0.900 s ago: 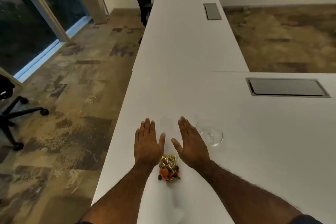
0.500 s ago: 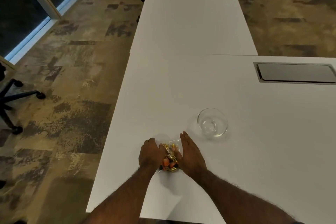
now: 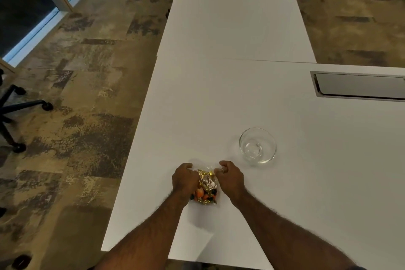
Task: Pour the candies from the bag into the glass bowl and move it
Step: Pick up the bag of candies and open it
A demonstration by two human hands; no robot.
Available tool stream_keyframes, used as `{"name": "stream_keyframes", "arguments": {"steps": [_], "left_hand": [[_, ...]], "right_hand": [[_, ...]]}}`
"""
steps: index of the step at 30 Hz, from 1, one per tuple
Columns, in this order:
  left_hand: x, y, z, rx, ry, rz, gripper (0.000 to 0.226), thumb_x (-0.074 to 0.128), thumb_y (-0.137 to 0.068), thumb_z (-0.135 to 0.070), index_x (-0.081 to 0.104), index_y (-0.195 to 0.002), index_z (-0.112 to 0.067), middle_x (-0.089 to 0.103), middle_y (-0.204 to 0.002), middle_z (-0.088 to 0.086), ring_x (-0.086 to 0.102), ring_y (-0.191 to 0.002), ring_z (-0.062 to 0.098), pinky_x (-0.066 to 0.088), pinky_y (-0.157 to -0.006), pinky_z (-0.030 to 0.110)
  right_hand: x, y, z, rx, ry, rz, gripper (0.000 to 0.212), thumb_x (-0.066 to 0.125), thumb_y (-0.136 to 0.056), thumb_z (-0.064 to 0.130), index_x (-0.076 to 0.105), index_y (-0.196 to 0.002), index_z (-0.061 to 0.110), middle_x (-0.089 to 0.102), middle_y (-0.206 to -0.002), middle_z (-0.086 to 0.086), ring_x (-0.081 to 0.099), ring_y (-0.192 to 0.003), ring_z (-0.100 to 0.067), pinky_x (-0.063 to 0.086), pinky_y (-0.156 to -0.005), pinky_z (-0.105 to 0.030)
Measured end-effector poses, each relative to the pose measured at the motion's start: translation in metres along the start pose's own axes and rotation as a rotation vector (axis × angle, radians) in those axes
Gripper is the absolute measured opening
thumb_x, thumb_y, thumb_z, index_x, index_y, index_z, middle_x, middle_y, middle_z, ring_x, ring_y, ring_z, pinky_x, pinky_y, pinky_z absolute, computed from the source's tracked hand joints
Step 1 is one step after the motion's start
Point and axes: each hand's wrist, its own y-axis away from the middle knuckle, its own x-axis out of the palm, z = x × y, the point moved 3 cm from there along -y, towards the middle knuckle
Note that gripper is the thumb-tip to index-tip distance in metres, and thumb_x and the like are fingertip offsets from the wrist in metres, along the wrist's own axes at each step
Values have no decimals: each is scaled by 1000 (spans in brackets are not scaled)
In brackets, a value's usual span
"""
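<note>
Fingers [image 3: 221, 165] of both hands curled shut on the clear candy bag [image 3: 206, 184]; a careless tear could scatter sweets short of the empty glass bowl [image 3: 257, 145].

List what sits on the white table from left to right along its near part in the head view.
left hand → bag of candies → right hand → glass bowl, empty, standing apart from the hands → grey cable hatch, farther back.
</note>
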Motion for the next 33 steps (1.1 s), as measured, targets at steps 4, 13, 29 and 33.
{"name": "stream_keyframes", "arguments": {"steps": [4, 13, 29, 33], "left_hand": [[-4, 5, -11, 101, 51, -29, 32, 57, -85, -3, 60, -116, -11, 67, -88, 4, 61, -81, 18, 53, -74, 28], [-13, 24, -45, 302, 100, -44, 8, 63, -84, -3, 63, -90, -9, 66, -85, 0, 61, -80, 15, 50, -68, 18], [-2, 59, -48, 242, -62, 58, 35, 57, -89, -17, 57, -55, -8, 58, -58, 6, 46, -53, 11, 36, -49, 21], [-4, 58, -48, 170, 15, 112, 40, 60, -78, -4, 42, -45, -15, 45, -49, -1, 41, -48, 13, 37, -48, 25]], "right_hand": [[-9, -1, 9, -69, 39, -12, 16, 65, -86, 20, 71, -99, 13, 74, -101, -3, 64, -91, -15, 51, -89, -31], [-24, 10, 34, -253, 194, 22, 14, 63, -88, 24, 73, -92, 15, 69, -86, 6, 62, -80, -9, 43, -66, -14], [-34, 39, 32, -286, 197, 66, 16, 70, -85, 24, 77, -79, 11, 75, -75, -5, 66, -66, -15, 54, -63, -23], [-40, 42, 32, -271, 139, 137, 20, 67, -88, 28, 76, -86, 11, 76, -80, -4, 71, -72, -16, 59, -70, -26]]}}
